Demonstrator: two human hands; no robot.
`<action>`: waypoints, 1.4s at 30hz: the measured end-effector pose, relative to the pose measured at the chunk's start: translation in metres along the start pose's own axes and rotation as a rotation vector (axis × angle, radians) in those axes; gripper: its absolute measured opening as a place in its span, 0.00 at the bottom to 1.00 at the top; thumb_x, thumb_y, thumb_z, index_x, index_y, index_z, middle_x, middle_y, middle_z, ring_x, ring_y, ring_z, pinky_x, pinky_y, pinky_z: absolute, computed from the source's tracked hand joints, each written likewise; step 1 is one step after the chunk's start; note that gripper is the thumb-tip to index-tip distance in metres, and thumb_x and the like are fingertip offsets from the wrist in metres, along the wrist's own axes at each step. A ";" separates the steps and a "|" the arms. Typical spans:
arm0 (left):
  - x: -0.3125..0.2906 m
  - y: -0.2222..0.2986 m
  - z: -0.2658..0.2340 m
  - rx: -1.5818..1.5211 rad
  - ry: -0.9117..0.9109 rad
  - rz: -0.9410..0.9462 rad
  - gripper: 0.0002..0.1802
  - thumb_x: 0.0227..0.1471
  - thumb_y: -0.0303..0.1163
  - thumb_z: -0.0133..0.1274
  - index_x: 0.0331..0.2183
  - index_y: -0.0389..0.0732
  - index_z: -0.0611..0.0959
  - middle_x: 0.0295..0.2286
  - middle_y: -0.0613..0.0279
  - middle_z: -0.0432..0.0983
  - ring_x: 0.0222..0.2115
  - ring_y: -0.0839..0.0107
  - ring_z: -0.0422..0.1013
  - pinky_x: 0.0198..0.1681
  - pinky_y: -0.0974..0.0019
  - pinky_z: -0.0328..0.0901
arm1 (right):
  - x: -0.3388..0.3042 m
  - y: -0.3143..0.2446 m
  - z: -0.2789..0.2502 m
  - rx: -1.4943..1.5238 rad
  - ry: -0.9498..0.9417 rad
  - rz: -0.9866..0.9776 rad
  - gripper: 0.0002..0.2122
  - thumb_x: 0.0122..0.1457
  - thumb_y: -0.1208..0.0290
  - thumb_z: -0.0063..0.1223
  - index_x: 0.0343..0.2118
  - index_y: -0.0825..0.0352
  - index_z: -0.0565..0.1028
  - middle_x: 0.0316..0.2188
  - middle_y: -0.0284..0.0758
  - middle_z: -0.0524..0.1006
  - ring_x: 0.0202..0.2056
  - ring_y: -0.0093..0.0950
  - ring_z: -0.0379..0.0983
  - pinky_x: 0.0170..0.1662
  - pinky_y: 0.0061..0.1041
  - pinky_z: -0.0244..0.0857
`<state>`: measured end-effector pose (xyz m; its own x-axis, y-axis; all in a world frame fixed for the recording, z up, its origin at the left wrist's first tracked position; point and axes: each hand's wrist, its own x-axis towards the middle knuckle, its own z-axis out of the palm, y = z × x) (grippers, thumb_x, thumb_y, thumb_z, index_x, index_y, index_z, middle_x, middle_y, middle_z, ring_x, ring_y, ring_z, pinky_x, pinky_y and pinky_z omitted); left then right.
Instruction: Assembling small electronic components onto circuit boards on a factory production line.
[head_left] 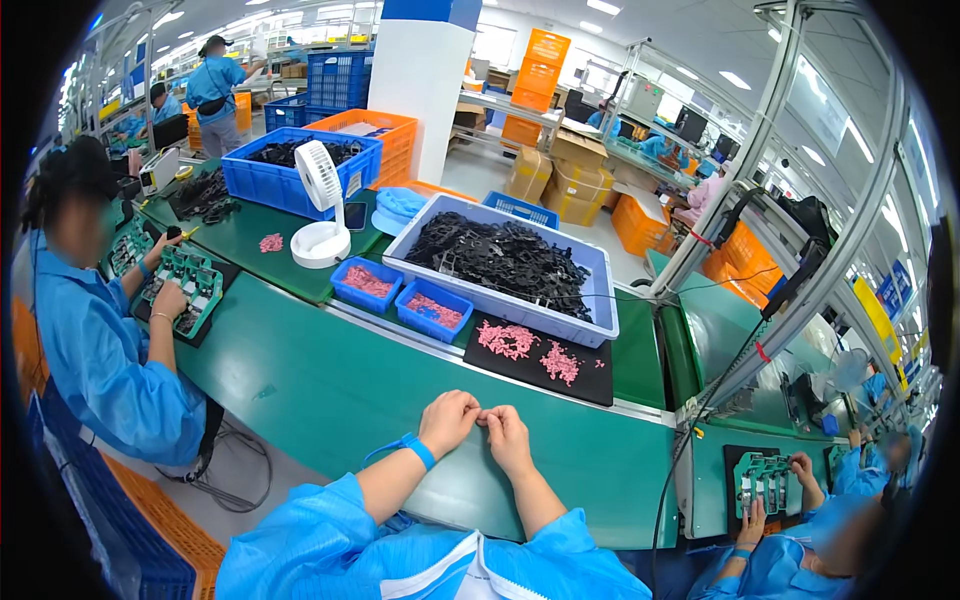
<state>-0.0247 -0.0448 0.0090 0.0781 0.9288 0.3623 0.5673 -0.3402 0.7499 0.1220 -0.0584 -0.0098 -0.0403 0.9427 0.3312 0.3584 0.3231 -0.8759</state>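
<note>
Both bare hands are at mid-bench over the smooth green work surface, the left hand and the right hand meeting at their fingertips. Fingers of each are curled, thumb and forefinger drawn in toward the tips; cannot tell whether a small item is clamped there, nor whether the hands rest on the bench. A light-blue wristband with a thin cord encircles the left wrist. Nearest loose stock: small pink pieces, lying in two main heaps on a flat black rectangular mat, beyond the hands and somewhat right. More pink pieces are in two small blue plastic bins, the left bin and the right bin, side by side left of the mat. Behind mat and bins: large pale grey-blue plastic tray heaped with black parts. Farther left, a white round-headed fan stands upright near another small pink heap. At left, a co-worker in blue has both hands at a green slotted fixture; at lower right, another co-worker's hands are at a similar green fixture.
</note>
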 end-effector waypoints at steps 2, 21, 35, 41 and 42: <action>-0.001 -0.002 0.002 -0.004 0.022 0.023 0.04 0.46 0.31 0.54 0.25 0.42 0.79 0.26 0.60 0.75 0.31 0.60 0.72 0.34 0.58 0.67 | -0.001 -0.004 -0.001 0.008 -0.004 0.005 0.04 0.62 0.75 0.44 0.34 0.70 0.70 0.29 0.35 0.79 0.20 0.17 0.69 0.25 0.18 0.64; 0.000 -0.004 0.001 -0.082 0.009 -0.059 0.05 0.50 0.31 0.54 0.28 0.40 0.77 0.26 0.61 0.75 0.29 0.64 0.72 0.34 0.62 0.67 | 0.002 -0.004 -0.002 0.087 0.045 0.006 0.04 0.62 0.75 0.43 0.33 0.69 0.69 0.29 0.36 0.78 0.22 0.17 0.69 0.25 0.16 0.64; -0.021 0.251 -0.154 -2.109 -0.574 0.744 0.05 0.54 0.37 0.51 0.32 0.49 0.73 0.46 0.42 0.70 0.52 0.47 0.64 0.59 0.45 0.50 | 0.021 0.064 -0.049 0.391 0.403 0.163 0.05 0.62 0.73 0.42 0.31 0.67 0.67 0.26 0.33 0.75 0.25 0.20 0.71 0.26 0.19 0.64; -0.019 0.305 -0.127 -2.174 -0.771 0.744 0.06 0.53 0.34 0.52 0.33 0.45 0.74 0.45 0.43 0.71 0.49 0.51 0.66 0.53 0.52 0.56 | 0.021 0.058 -0.050 0.207 0.323 0.141 0.05 0.64 0.72 0.40 0.33 0.66 0.67 0.28 0.32 0.74 0.26 0.18 0.70 0.23 0.15 0.61; -0.025 0.310 -0.114 -2.173 -0.821 0.713 0.06 0.54 0.34 0.52 0.33 0.44 0.73 0.44 0.43 0.71 0.48 0.52 0.67 0.52 0.54 0.57 | 0.021 0.055 -0.046 0.241 0.331 0.101 0.05 0.64 0.72 0.40 0.33 0.67 0.67 0.27 0.32 0.74 0.26 0.18 0.70 0.23 0.16 0.61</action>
<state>0.0558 -0.1899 0.2958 0.2636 0.3204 0.9099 -0.9109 0.3931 0.1255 0.1839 -0.0248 -0.0346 0.3000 0.9054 0.3004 0.1152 0.2782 -0.9536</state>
